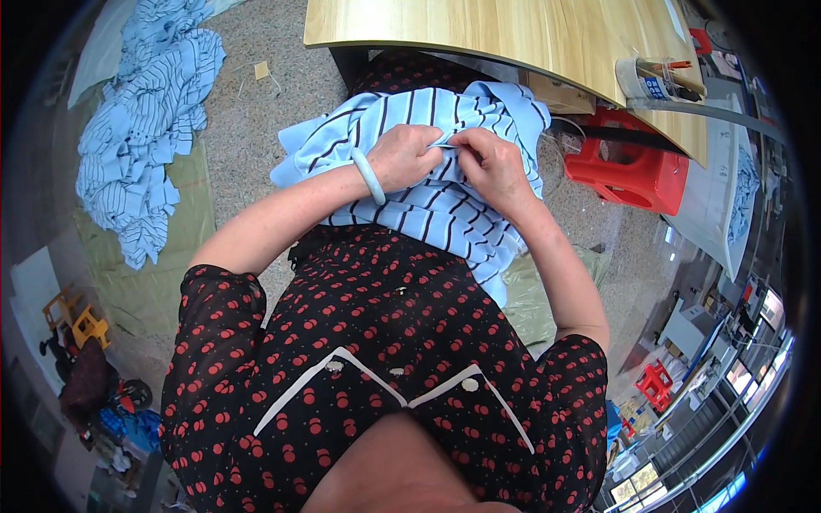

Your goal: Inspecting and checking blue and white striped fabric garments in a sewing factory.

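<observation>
A light blue garment with dark stripes (402,111) lies bunched across my lap, below the table's near edge. My left hand (402,156), with a pale bangle (369,177) on its wrist, is closed on a fold of the cloth. Close beside it, my right hand (494,168) pinches the same fabric, fingertips a small gap from the left ones. A narrow strip of the cloth stretches between the two hands. Whatever else the fingertips may hold is too small to make out.
A wooden table (479,26) stands ahead, bearing a tub of tools (641,84) at its right. Under that side is a red plastic stool (629,167). A heap of similar striped garments (141,145) lies on green sheeting (184,248) at left. A paper scrap (262,70) is on the floor.
</observation>
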